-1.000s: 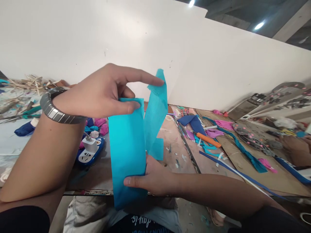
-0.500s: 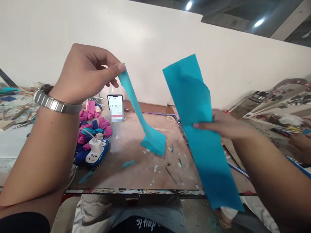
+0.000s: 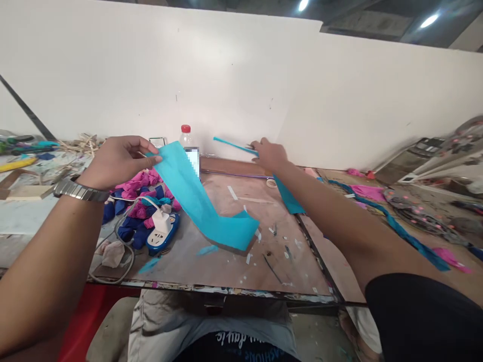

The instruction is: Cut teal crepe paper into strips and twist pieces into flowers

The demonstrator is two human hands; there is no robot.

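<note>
Blue strip [image 3: 194,198] slants over surface [image 3: 302,271], upper end pinched in your left hand [image 3: 121,158]'s grip. Your right hand [image 3: 270,153] meets thin blue length [image 3: 232,144]; whether clasped, cannot tell. Step looks like separating pieces; next move likely needs steady left pinch.

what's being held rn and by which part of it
Left hand pinches a turquoise strip by its upper end; right hand seems to hold another turquoise piece, but by which part can't be told.

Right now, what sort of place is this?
Probably a craft workshop: stained worktable, turquoise strip in the left hand, heap of pink and blue bundles beside it.
</note>
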